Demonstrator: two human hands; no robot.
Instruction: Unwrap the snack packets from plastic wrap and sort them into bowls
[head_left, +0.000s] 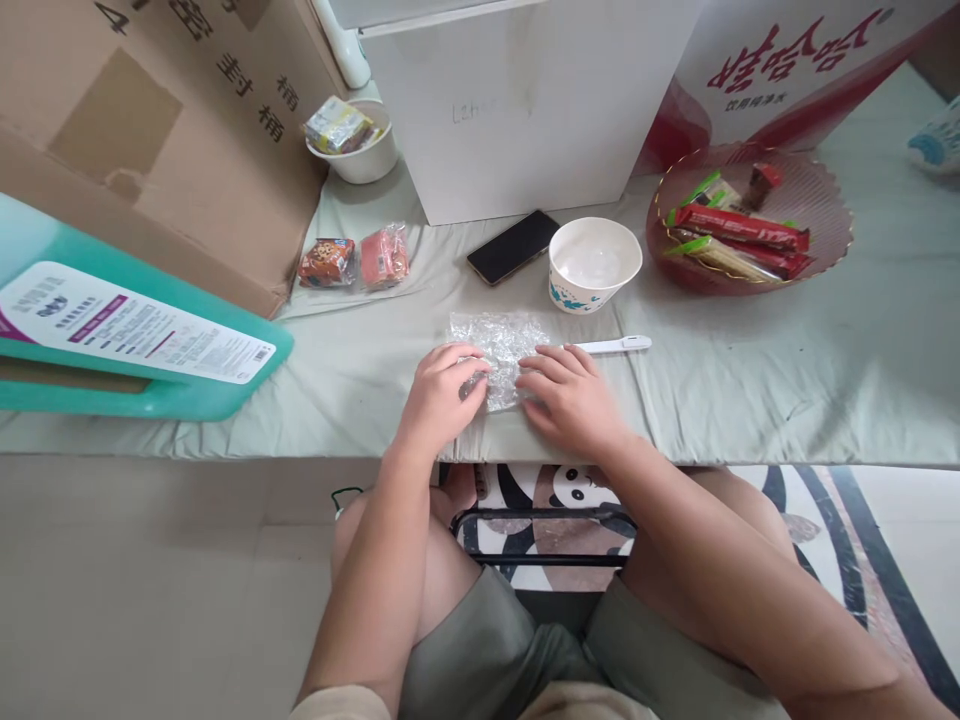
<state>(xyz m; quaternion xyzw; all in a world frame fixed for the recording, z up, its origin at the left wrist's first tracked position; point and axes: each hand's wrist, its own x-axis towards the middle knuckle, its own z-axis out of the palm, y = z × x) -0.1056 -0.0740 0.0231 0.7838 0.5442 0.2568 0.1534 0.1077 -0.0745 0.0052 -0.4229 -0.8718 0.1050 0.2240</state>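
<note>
A crinkled sheet of clear plastic, which looks like bubble wrap (504, 345), lies flat near the front edge of the cloth-covered table. My left hand (444, 395) rests on its left side, fingers curved and apart, thumb and fingertips touching the plastic. From the right, my right hand (566, 398) lies on the sheet with its fingers spread. Just beyond that hand, a white plastic handle (619, 345) sticks out to the right; its other end is hidden. A paper bowl (595, 265) with a blue leaf print stands behind the handle.
A black phone (514, 246) lies left of the bowl. Two wrapped snacks (352, 258) sit further left, before a white tub (364, 150) of packets. A pink glass bowl (750, 225) holds snack bars. Cartons (525, 110) line the back; a green jug (150, 320) stands left.
</note>
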